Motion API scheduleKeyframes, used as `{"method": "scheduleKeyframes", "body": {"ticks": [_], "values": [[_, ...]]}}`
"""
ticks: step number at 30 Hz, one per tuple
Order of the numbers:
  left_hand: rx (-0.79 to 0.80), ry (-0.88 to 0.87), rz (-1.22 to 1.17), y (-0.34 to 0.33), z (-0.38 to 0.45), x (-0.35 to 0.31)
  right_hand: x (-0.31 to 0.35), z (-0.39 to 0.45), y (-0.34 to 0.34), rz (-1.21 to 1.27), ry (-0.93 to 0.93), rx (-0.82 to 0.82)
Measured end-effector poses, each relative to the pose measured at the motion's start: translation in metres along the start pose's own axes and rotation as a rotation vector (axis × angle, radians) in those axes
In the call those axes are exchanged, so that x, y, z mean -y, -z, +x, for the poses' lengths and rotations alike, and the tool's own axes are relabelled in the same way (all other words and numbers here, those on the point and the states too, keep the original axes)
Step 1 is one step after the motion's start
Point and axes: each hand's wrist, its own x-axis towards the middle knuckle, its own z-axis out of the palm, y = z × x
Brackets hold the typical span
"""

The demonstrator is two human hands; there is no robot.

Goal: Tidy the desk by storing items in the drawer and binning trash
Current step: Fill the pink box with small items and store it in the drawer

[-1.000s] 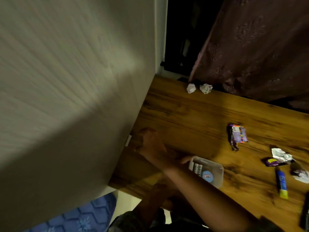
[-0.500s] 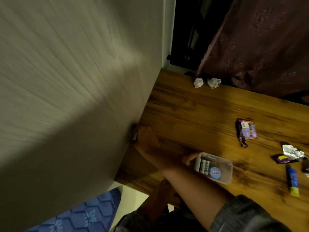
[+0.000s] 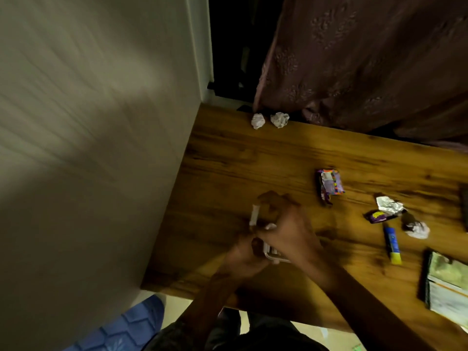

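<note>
Hands first, at the lower centre of the frame: your right hand (image 3: 286, 231) reaches in from the lower right with its fingers curled, pinching a small white stick-shaped item (image 3: 253, 217) that pokes up from its fingertips; blur keeps you from telling what the item is. Your left hand (image 3: 243, 257) comes up from below and curls round the near end of a small clear plastic box (image 3: 272, 257), most of which is hidden under your right hand. Both hands sit over the wooden counter (image 3: 253, 158), close to its left edge by the pale wall (image 3: 88, 148). To the right, at the frame's right edge, a book or notebook (image 3: 445, 290) lies flat. Just above and left of it lies a blue and yellow glue stick (image 3: 392, 245), with a crumpled white paper (image 3: 417, 229) beside it and a purple wrapper with silver foil (image 3: 385, 210) just beyond. Further up, near the middle of the counter, lies a torn purple snack wrapper (image 3: 330, 186), apart from the others. At the far edge of the counter, two crumpled paper balls (image 3: 269, 120) sit side by side, just below the hem of a dusky pink curtain (image 3: 367, 59) that fills the upper right.
</note>
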Motion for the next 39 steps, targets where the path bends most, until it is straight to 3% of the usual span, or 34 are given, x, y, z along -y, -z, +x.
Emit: {"method": "scheduleKeyframes", "body": {"ticks": [2, 4, 7, 10, 18, 21, 23, 26, 28, 36, 39], "values": [[0.041, 0.069, 0.050, 0.000, 0.001, -0.006, -0.018, -0.014, 0.020, -0.021, -0.039, 0.016], [0.003, -0.102, 0.162, 0.002, -0.001, -0.010, -0.032, -0.027, 0.033, -0.049, -0.050, 0.022], [0.004, -0.087, 0.138, 0.008, -0.006, -0.022, -0.046, -0.042, 0.035, -0.068, -0.055, 0.046], [-0.015, 0.075, 0.198, 0.001, -0.007, -0.039, -0.049, -0.047, 0.028, -0.112, -0.063, 0.067], [-0.029, 0.051, 0.130, 0.000, -0.004, -0.033, -0.043, -0.046, 0.027, -0.268, 0.102, 0.106], [0.055, -0.032, 0.169, 0.000, -0.002, -0.040, -0.051, -0.044, 0.030, -0.251, 0.106, 0.140], [0.043, -0.189, 0.134, 0.001, -0.005, -0.042, -0.057, -0.044, 0.031, -0.205, 0.085, 0.097], [0.133, -0.180, -0.106, 0.001, -0.003, -0.036, -0.068, -0.049, 0.036, -0.118, 0.060, -0.105], [0.123, -0.170, -0.088, -0.001, -0.002, -0.034, -0.074, -0.055, 0.042, -0.066, 0.045, -0.200], [0.092, -0.022, -0.029, 0.004, 0.000, -0.018, -0.092, -0.085, 0.042, -0.001, -0.017, -0.255], [0.105, -0.018, -0.006, 0.003, -0.002, -0.020, -0.101, -0.102, 0.023, 0.085, -0.171, -0.322]]}}
